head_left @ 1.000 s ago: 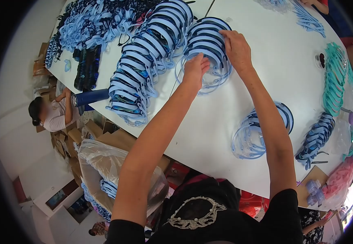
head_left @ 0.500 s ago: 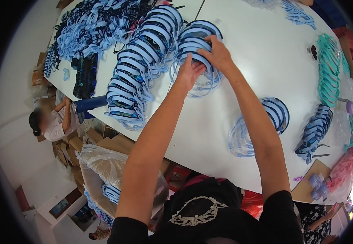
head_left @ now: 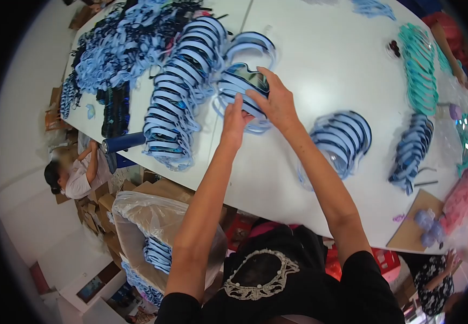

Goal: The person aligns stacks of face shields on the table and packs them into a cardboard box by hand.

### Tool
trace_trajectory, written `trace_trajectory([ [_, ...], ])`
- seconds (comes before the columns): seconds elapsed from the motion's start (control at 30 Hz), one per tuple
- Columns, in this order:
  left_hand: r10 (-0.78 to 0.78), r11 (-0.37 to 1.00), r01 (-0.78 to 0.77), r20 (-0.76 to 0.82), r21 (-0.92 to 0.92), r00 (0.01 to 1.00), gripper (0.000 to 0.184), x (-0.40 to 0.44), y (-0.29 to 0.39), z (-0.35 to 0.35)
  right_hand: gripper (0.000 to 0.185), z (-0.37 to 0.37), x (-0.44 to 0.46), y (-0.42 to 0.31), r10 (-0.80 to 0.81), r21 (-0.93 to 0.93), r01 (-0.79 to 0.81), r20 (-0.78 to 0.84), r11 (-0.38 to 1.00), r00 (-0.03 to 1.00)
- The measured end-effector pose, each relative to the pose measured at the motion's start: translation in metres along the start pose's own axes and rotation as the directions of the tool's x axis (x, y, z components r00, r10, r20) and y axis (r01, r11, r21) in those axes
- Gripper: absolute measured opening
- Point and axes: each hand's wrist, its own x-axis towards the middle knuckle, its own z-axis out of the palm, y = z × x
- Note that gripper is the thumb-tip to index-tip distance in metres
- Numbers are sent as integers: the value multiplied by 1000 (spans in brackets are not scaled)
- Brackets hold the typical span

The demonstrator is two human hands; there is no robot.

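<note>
My left hand (head_left: 235, 123) and my right hand (head_left: 276, 102) grip a small stack of light blue goggles (head_left: 239, 89) with dark edges from its two sides. A shiny lens shows at the top of the stack. Just behind it, one or more similar blue goggles (head_left: 251, 39) lie apart on the white table (head_left: 277, 178). To the left runs a long row of nested blue goggles (head_left: 182, 81). Another nested group of blue goggles (head_left: 344, 140) lies right of my right forearm.
A tangled blue pile (head_left: 115, 51) and a dark blue bottle (head_left: 123, 142) are at the left. Green goggles (head_left: 420, 70) and dark blue straps (head_left: 413, 148) lie right. A plastic-lined box (head_left: 131, 227) stands below the table edge. Other people sit around.
Both hands have closed on a stack of goggles and drawn it toward me, away from the goggles behind. The view has shifted, so the table's contents appear displaced.
</note>
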Motion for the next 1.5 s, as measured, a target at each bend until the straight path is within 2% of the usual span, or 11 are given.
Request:
trace_trajectory([
  [0.1,94,965,-70,-86,252,992,50,-79,7,17,59,-22,-61,-28,52,202,-31,-97,979,994],
  [0.2,123,963,-139,85,229,989,51,-156,-1,27,59,-52,-128,-55,165,253,-145,-60,957,984],
  [0.5,-183,863,68,186,501,965,39,-245,-118,88,50,-142,-255,-8,429,142,-421,-25,896,903],
  [0.63,-105,955,51,173,291,979,31,-206,-177,134,42,-154,-253,59,302,-158,-335,-203,929,932],
  [0.7,-126,990,119,84,80,989,28,-185,-195,152,33,-157,-247,79,86,-590,-200,-217,782,972],
  [0.87,-181,967,175,-14,-187,983,38,-178,-202,160,30,-163,-237,65,140,-442,-271,-307,855,941],
  [0.9,-184,966,180,-4,-185,983,38,-176,-202,157,30,-165,-230,63,58,-438,-199,-314,877,948],
  [0.97,-400,867,386,22,-316,916,34,-170,-203,149,34,-170,-216,66,-16,-446,-110,-270,888,963],
  [1.03,-575,780,588,129,-214,808,48,-159,-216,135,32,-168,-202,75,-23,-466,-79,-210,881,977],
  [1.37,-556,787,565,112,-248,824,42,-166,-192,135,12,-160,-203,86,-47,-579,-109,-247,808,968],
  [1.5,-535,795,539,96,-279,839,39,-169,-195,138,13,-167,-200,100,69,-433,-188,-275,882,959],
])
